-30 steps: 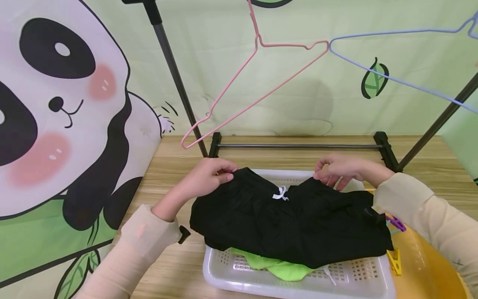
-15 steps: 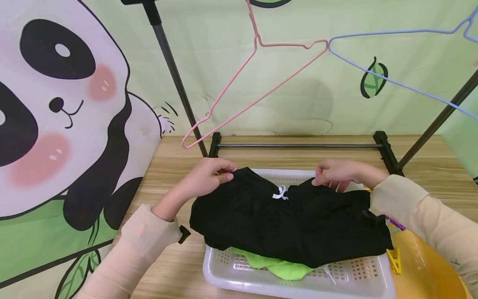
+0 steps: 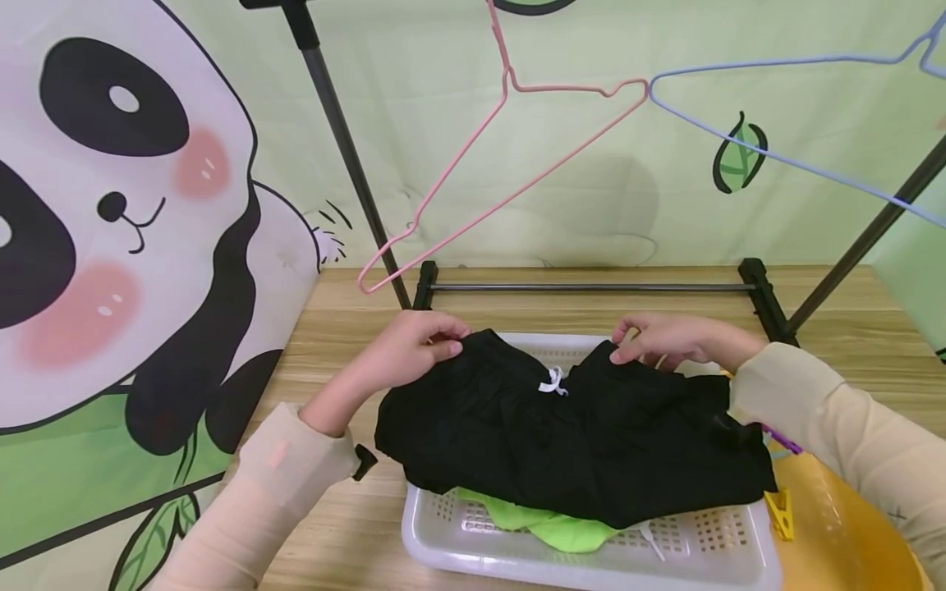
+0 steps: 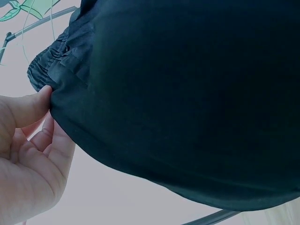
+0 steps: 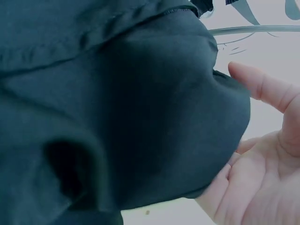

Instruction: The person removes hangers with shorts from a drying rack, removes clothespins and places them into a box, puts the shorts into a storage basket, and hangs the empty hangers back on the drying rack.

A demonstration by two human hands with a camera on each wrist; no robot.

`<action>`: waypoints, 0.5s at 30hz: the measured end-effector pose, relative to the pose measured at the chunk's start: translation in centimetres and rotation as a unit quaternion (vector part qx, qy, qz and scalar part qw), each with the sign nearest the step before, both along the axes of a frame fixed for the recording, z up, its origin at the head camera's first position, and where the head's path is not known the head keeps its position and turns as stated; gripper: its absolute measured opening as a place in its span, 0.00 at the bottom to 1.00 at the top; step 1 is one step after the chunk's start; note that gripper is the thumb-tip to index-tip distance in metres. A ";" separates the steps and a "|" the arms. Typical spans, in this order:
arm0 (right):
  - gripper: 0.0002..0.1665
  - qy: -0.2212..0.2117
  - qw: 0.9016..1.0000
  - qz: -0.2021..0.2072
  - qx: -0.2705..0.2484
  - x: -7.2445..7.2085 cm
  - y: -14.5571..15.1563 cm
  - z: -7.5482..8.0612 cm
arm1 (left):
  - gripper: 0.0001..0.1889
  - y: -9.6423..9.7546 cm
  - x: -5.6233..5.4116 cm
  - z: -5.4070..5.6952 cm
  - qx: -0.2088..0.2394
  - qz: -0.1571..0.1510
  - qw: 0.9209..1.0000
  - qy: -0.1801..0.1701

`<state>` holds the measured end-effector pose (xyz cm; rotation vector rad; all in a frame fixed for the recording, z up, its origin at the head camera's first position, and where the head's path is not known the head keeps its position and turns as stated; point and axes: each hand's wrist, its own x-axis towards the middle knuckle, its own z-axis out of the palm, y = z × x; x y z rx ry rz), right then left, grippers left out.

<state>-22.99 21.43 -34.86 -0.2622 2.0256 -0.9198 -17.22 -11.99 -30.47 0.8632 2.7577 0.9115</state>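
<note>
A pair of black shorts (image 3: 562, 443) with a white drawstring bow (image 3: 553, 381) lies spread over a white plastic basket (image 3: 473, 558). My left hand (image 3: 417, 349) pinches the waistband at its left end; in the left wrist view the thumb (image 4: 40, 104) presses on the gathered cloth. At the right part of the waistband is my right hand (image 3: 672, 338), thumb and index finger parted around the cloth's edge. From the right wrist, its thumb (image 5: 262, 84) looks straight beside the shorts, while the other fingers pass partly behind the cloth.
Bright green cloth (image 3: 569, 533) shows under the shorts in the basket. An orange basin (image 3: 835, 525) with a yellow clothespin (image 3: 782, 515) stands at the right. A pink hanger (image 3: 473, 217) and a blue hanger (image 3: 805, 168) hang behind, between the black rack's posts (image 3: 347, 139).
My right hand has shifted left along the waistband, its thumb and index finger parting, and the waistband there has risen slightly. The left hand has stayed in place.
</note>
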 end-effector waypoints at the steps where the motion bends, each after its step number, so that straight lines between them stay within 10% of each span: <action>1: 0.34 0.000 1.000 0.002 -0.002 0.0 0.0 0.0 | 0.07 0.0 0.0 0.0 0.001 -0.001 1.000 0.000; 15: 0.32 0.030 0.995 -0.031 -0.094 0.4 0.4 3.6 | 0.08 0.7 0.8 2.0 0.045 -0.003 0.998 0.036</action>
